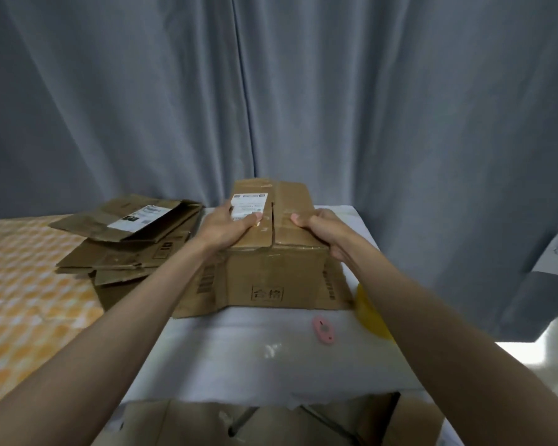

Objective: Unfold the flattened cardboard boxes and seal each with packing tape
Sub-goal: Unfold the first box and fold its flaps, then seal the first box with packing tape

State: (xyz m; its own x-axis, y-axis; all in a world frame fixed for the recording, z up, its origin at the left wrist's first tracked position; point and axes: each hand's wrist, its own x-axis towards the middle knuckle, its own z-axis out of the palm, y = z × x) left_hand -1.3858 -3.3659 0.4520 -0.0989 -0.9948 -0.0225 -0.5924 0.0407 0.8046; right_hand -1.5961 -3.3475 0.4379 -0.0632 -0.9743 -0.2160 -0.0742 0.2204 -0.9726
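Note:
An unfolded brown cardboard box (271,268) stands on the white table (271,355), its two top flaps folded down and meeting at a centre seam. A white shipping label is stuck on the left flap. My left hand (226,228) lies flat on the left flap with its fingers over the label's lower edge. On the right flap rests my right hand (322,230), fingers bent over the box's right side. A yellow roll of packing tape (369,312) lies right of the box, partly hidden behind my right forearm.
A stack of flattened cardboard boxes (126,243) lies left of the box, reaching onto an orange-patterned surface (23,300). A small pink cutter (323,329) lies on the table in front of the box. More cardboard (190,426) sits below the table's near edge. Grey curtains (271,91) hang behind.

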